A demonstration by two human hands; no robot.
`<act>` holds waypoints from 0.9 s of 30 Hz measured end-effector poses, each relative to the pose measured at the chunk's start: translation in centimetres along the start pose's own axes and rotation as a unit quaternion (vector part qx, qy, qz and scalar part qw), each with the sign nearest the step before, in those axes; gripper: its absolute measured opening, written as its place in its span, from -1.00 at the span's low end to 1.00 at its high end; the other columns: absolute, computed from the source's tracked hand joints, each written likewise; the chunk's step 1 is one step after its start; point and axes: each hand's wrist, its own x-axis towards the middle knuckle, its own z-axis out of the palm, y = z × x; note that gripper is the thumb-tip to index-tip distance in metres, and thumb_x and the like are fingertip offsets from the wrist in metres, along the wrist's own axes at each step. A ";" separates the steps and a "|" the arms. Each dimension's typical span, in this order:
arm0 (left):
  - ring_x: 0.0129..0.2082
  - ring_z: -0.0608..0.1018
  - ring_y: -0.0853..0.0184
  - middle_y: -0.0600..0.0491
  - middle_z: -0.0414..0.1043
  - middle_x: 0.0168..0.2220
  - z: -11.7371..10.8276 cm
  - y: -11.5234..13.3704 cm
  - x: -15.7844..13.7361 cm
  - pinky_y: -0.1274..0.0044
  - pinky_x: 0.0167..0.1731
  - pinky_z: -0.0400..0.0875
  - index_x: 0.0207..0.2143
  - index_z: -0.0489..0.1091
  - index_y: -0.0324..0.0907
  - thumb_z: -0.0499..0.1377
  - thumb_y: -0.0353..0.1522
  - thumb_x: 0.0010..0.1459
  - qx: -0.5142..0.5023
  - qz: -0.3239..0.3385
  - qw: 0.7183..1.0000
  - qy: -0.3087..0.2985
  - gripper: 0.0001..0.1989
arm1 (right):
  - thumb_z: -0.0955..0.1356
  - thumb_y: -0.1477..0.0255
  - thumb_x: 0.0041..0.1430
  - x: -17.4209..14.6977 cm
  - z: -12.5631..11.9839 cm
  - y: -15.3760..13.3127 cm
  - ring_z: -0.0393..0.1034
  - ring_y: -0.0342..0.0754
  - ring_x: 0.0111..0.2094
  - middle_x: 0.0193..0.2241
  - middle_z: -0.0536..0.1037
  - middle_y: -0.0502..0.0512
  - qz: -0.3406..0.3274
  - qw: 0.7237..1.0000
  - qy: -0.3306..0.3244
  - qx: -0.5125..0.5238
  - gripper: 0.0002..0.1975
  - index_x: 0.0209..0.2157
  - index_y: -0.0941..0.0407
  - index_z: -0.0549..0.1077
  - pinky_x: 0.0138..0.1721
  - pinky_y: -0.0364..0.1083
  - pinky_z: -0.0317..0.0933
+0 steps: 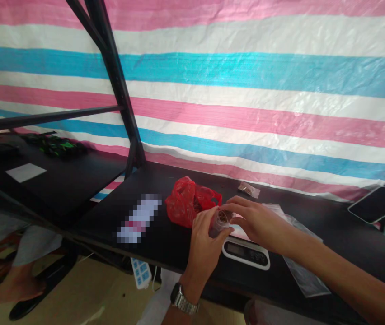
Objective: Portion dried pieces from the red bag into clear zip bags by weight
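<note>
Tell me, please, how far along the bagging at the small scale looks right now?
Done: one filled small packet lies by the striped sheet. In hand: the left hand and right hand hold a small clear bag with brownish contents over the scale. Left: the red bag sits open, and clear sleeves lie beside the scale.

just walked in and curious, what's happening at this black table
A person is holding a small clear bag with something brown inside, using both hands. The left hand grips it from below and the right hand pinches its top. They work just above a small scale on the black table. A red plastic bag lies beside them, and another small filled bag sits farther back.
</note>
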 end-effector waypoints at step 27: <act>-0.09 0.62 0.19 -0.02 0.59 -0.08 -4.4 -0.8 -0.3 0.35 0.02 0.50 0.03 0.55 -0.09 0.42 -0.21 0.08 -0.081 -0.117 0.979 0.145 -0.55 | 0.32 0.64 0.31 6.3 0.2 -0.3 0.55 0.08 0.05 0.08 0.60 0.20 -0.021 0.996 0.050 -0.078 -0.60 0.09 0.09 0.58 0.09 0.00 0.38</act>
